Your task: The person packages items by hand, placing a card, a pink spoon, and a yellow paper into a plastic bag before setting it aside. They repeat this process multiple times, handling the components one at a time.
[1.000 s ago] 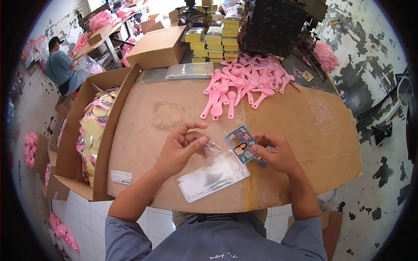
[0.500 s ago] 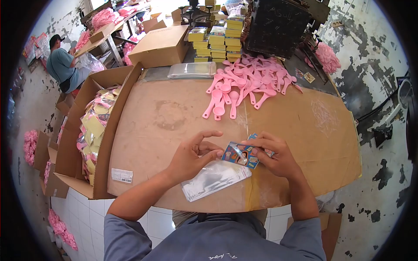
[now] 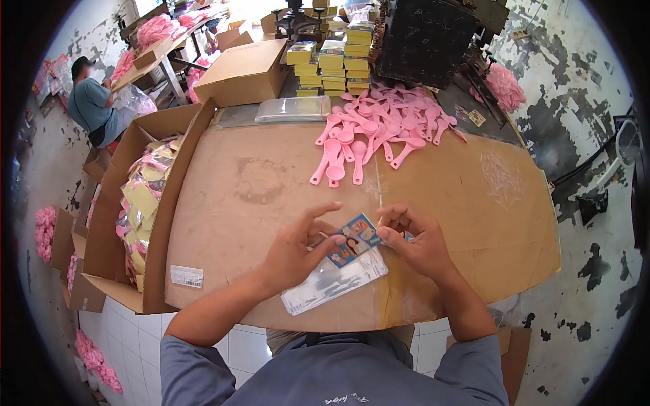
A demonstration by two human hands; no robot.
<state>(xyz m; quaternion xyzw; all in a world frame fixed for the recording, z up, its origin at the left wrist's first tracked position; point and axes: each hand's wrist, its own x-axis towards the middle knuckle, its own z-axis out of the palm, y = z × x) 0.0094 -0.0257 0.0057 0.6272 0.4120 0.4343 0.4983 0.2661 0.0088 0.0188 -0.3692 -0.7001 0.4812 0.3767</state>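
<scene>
A colourful printed card (image 3: 353, 242), mostly blue, is tilted between my hands above the table. My left hand (image 3: 298, 247) pinches its left side, the thumb on the printed face and the other fingers curled. At the card's right end, my right hand (image 3: 418, 240) has thumb and fingers pinched together. A sliver of blue shows behind that thumb, apparently another card, mostly hidden by the fingers. Just below lies a flat stack of clear plastic bags (image 3: 335, 283). Pink spoons (image 3: 359, 150) are heaped farther back on the cardboard-covered table (image 3: 237, 223).
An open carton (image 3: 183, 223) of packed pouches stands along the left edge. Behind are another clear bag bundle (image 3: 293, 109), a closed box (image 3: 244, 71), stacks of yellow-edged cards (image 3: 332, 64) and a black machine (image 3: 426, 40). Another person (image 3: 95, 105) sits far left.
The front card has turned and slid left with my left hand, which now pinches it. My right hand has shifted slightly, its fingers more curled. The view has shifted a little.
</scene>
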